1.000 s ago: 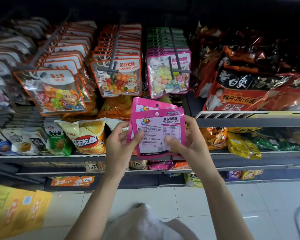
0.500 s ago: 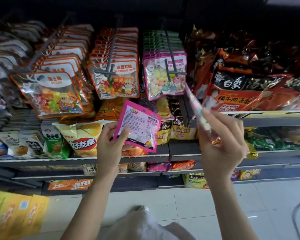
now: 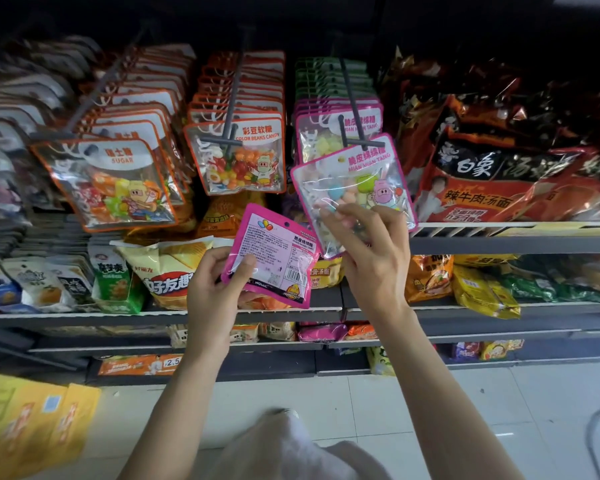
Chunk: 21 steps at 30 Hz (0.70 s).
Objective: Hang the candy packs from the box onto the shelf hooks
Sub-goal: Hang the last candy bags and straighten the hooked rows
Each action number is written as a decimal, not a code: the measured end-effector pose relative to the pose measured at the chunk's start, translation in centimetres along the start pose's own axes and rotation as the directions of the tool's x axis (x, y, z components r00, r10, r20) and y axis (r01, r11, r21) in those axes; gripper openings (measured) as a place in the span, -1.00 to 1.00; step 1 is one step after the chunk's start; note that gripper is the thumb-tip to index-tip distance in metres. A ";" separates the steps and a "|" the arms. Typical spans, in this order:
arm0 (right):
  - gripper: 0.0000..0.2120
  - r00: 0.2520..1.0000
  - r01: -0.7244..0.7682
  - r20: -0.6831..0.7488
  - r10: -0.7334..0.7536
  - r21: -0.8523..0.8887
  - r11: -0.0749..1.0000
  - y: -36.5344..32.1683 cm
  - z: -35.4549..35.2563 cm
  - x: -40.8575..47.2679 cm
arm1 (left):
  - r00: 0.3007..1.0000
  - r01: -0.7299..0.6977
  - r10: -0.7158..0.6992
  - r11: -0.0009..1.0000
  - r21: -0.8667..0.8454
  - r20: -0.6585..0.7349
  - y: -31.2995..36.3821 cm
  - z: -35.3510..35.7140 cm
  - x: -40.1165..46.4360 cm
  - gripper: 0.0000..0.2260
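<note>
My right hand (image 3: 368, 244) pinches the lower part of a pink-edged candy pack (image 3: 355, 183), front side towards me. Its top sits just under the tip of the grey shelf hook (image 3: 352, 102). More pink packs (image 3: 333, 126) of the same kind hang behind on that hook. My left hand (image 3: 212, 289) holds a second pink candy pack (image 3: 274, 258) by its lower left corner, back label facing me, below the hooks. The box is out of view.
Orange-edged candy packs (image 3: 236, 154) and sugar packs (image 3: 108, 185) hang on hooks to the left. Red noodle bags (image 3: 499, 178) fill the shelf at right. Chip bags (image 3: 167, 268) lie on the lower shelf. Yellow packs (image 3: 25, 420) are at bottom left on the tiled floor.
My right hand took one pack off the pair, turned it face forward and raised it to the hook's tip. My left hand kept the other pack and moved slightly left.
</note>
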State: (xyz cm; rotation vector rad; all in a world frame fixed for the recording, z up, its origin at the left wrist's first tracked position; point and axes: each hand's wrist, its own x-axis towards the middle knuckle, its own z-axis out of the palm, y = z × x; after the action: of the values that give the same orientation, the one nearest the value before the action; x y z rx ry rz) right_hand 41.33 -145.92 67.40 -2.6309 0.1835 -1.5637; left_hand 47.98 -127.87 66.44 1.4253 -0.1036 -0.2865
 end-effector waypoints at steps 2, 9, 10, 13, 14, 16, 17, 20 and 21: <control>-0.57 1.000 -0.003 -0.028 0.002 -0.014 1.000 0.2 0.4 -0.1 | 1.000 0.004 -0.004 1.000 0.001 -0.002 0.0 -0.1 0.1 -0.89; -0.63 0.998 -0.035 0.052 0.037 -0.037 0.999 1.5 2.4 0.4 | 1.000 -0.009 0.009 0.999 0.052 0.002 -0.1 -0.4 0.2 -0.88; -0.64 0.999 -0.018 0.039 0.020 -0.039 0.999 1.6 2.5 0.7 | 1.000 -0.010 0.010 0.999 0.051 0.001 -0.1 -0.4 0.1 -0.88; -0.64 0.999 0.042 -0.033 -0.043 -0.048 0.998 1.2 1.5 0.9 | 1.000 -0.006 0.007 0.999 0.044 -0.011 0.1 -0.5 0.1 -0.87; -0.63 0.996 0.057 -0.068 -0.060 -0.049 0.997 0.8 0.8 0.7 | 1.000 -0.002 0.002 0.999 0.034 -0.018 0.2 -0.6 0.1 -0.87; -0.66 0.984 0.090 -0.148 -0.095 -0.038 0.995 -0.1 -0.6 -0.1 | 1.000 0.006 -0.005 1.000 0.021 -0.030 0.2 -0.6 0.1 -0.87; -0.69 0.978 0.110 -0.175 -0.115 -0.034 0.993 -0.6 -1.3 -0.6 | 0.999 0.009 -0.008 1.000 0.024 -0.035 0.2 -0.6 0.1 -0.88; -0.72 0.958 0.153 -0.231 -0.168 -0.080 0.985 -1.1 -2.2 -1.1 | 1.000 0.006 -0.005 1.000 0.019 -0.024 0.2 -0.3 0.1 -0.90; -0.74 0.956 0.148 -0.240 -0.170 -0.106 0.983 -0.9 -2.1 -0.9 | 1.000 0.003 -0.003 1.000 0.016 -0.017 0.3 -0.2 0.0 -0.90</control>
State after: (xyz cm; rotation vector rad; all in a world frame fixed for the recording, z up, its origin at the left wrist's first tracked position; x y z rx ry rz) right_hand 39.08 -144.88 67.74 -2.5607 0.0548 -1.9820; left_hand 48.09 -127.69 66.67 1.4433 -0.0900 -0.2762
